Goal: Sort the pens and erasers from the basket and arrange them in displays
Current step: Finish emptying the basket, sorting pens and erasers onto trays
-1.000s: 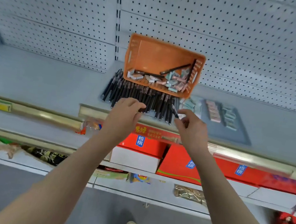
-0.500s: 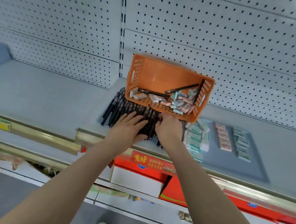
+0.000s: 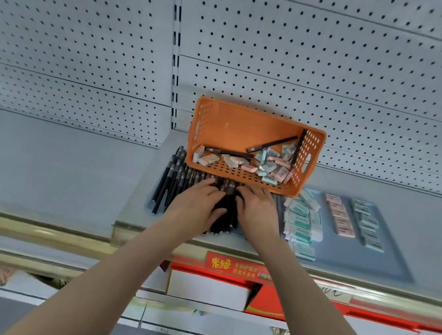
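Left hand (image 3: 196, 205) and right hand (image 3: 257, 209) flat atop pens (image 3: 171, 180)

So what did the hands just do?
The right hand let go of the pen it pinched, and both it and the left hand moved forward to press flat on the row of black pens. The orange basket and sorted erasers stayed put.
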`<state>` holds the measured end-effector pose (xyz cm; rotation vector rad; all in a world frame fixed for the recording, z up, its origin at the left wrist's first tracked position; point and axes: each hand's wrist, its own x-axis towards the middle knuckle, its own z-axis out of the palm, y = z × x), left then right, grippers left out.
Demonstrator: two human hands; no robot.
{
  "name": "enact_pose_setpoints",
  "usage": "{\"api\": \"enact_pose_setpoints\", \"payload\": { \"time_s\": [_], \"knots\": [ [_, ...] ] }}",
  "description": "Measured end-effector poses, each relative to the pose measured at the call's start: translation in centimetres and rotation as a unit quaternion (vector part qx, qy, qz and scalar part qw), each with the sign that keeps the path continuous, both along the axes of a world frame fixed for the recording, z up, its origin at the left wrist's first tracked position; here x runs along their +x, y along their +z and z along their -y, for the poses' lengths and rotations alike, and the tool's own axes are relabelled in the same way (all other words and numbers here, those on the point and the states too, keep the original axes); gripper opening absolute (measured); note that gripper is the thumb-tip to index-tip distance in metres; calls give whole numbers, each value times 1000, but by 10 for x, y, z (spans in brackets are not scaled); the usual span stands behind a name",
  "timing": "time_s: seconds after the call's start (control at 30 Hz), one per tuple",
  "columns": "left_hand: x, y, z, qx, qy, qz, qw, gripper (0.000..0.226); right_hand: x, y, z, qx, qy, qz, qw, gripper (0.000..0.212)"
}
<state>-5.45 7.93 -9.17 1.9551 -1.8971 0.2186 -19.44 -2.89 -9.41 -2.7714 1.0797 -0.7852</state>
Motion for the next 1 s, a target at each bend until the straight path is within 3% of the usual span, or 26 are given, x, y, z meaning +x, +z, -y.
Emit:
{"api": "enact_pose_setpoints", "payload": {
  "time_s": [0.33, 0.47, 0.6, 0.7, 0.8, 0.93, 1.0],
  "knots": [
    [9, -10, 15, 24, -14, 3, 1000, 58, 14, 18, 31, 2, -43, -52, 998, 34],
    [17, -10, 17, 1, -16, 40, 999, 51, 16, 20, 41, 27, -52, -37, 998, 22],
    [15, 1, 29, -23, -5, 1, 1000, 39, 18, 30, 58, 21, -55, -13, 998, 26],
    [15, 15, 47, -39, 17, -54, 998, 36, 19, 44, 73, 3, -141, -84, 986, 29],
    [16, 23, 78, -17, 24, -56, 998, 38, 17, 47, 84, 61, -194, -159, 966, 44],
    [13, 20, 120, 65, 28, -49, 996, 51, 20, 41, 94, 115, -152, -206, 960, 45],
    [13, 18, 135, 90, 20, -30, 995, 55, 21, 36, 98, 139, -81, -164, 973, 47]
  ]
}}
